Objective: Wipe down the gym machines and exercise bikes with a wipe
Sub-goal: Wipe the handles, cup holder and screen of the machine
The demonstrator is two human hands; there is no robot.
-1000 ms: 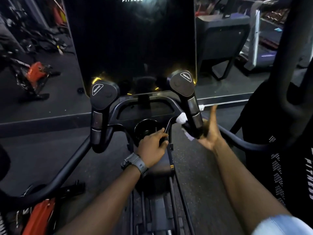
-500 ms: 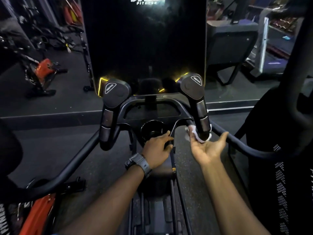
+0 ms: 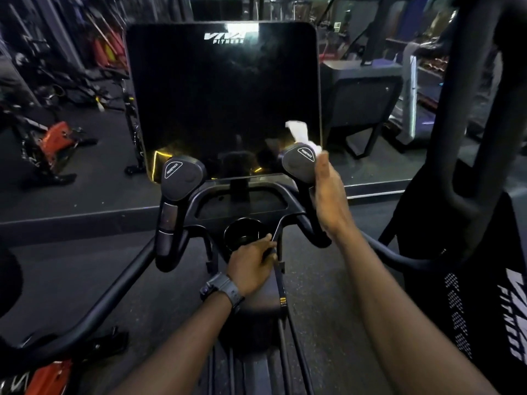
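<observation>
Atop right handle: right hand apparently pressing wipe.

Console screen, top edge: white logo "VIVA FITNESS". Both handle caps, left handle cap and right handle cap, carry small white labels, too small to read. Black panel at right: partial "FITN…".

Wristwatch on wrist; black branded banner right; rubber floor.
</observation>
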